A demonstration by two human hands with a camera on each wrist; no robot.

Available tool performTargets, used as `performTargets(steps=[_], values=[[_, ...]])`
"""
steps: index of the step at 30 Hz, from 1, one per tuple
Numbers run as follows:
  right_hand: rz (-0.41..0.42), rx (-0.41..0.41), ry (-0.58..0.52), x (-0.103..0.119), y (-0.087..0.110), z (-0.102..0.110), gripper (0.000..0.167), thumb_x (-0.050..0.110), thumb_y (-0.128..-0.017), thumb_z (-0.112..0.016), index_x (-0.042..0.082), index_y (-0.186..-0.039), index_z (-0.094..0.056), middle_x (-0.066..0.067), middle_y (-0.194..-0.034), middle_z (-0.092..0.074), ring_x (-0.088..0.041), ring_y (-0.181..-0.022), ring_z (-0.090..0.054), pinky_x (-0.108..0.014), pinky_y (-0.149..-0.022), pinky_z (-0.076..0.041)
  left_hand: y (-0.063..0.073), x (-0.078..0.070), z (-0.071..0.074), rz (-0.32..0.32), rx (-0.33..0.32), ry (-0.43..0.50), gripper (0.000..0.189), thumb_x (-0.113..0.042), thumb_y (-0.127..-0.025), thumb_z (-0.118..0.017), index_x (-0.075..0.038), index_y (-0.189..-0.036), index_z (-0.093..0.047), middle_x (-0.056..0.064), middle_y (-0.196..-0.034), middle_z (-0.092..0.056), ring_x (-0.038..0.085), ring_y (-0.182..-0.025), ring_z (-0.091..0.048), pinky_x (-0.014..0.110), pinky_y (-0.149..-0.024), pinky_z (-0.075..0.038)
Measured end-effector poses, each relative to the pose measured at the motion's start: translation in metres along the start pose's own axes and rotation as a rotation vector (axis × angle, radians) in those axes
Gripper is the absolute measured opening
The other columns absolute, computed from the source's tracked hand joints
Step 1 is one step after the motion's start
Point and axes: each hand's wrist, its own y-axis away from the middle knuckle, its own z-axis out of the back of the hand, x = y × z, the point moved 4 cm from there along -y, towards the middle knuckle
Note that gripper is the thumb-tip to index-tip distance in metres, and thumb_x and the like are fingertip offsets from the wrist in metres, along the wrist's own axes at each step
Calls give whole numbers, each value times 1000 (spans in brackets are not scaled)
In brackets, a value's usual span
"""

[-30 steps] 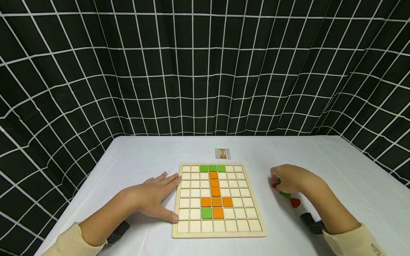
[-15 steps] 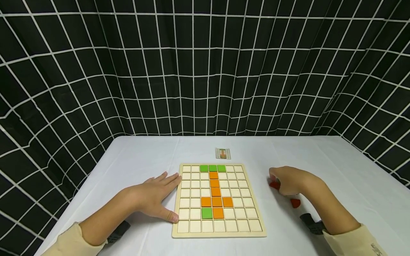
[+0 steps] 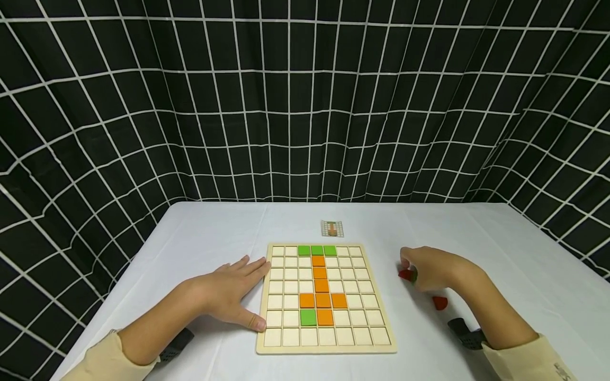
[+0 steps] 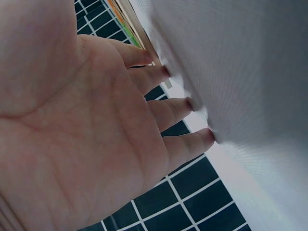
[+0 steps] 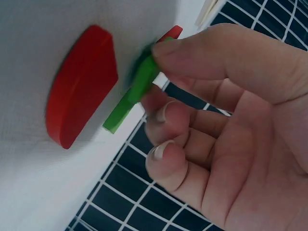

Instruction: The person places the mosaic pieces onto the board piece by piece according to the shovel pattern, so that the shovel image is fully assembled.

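In the head view, my left hand (image 3: pixel 224 296) lies spread, with fingertips and thumb at the left edge of a wooden grid board (image 3: pixel 286 350). Orange tiles (image 3: pixel 323 300) run down the board's middle; green tiles (image 3: pixel 316 251) form a row at its top, and another green tile (image 3: pixel 307 317) sits lower down. To the board's right, my right hand (image 3: pixel 436 269) pinches green tile pieces (image 5: pixel 143 81) between thumb and fingers; whether they are one or two is hard to tell. Beside it on the cloth are a red piece (image 3: pixel 440 302) with one curved side and another red piece (image 3: pixel 406 274).
A small pattern card (image 3: pixel 332 228) lies behind the board. The white cloth-covered table (image 3: pixel 214 222) ends at a black curtain (image 3: pixel 305 106) with white grid lines. Dark wrist devices (image 3: pixel 466 333) are strapped below both wrists.
Green pieces that lay between the red ones on the cloth are now in my right hand's fingers. That hand has shifted slightly; the left hand and the board have stayed put.
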Motion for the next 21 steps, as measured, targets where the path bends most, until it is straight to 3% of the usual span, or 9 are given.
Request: performTargets(steps=[12, 21], values=[[102, -45, -30, 14, 1, 1, 34, -10, -72, -65, 8, -100, -58, -1, -81, -54, -17, -74, -49, -33, -63, -42, 1, -1, -1, 1, 1, 5, 123, -79, -69, -70, -14, -161, -23, 4, -165, -21, 35, -151, -14, 58, -117, -19], [170, -78, -26, 39, 3, 2, 28, -2, -77, -72, 11, -99, -59, 0, -80, -51, -16, -74, -49, -31, -65, -43, 1, -1, -1, 2, -1, -3, 123, -80, -69, -70, -14, -161, -23, 4, -165, -21, 35, -151, -14, 58, -117, -19]])
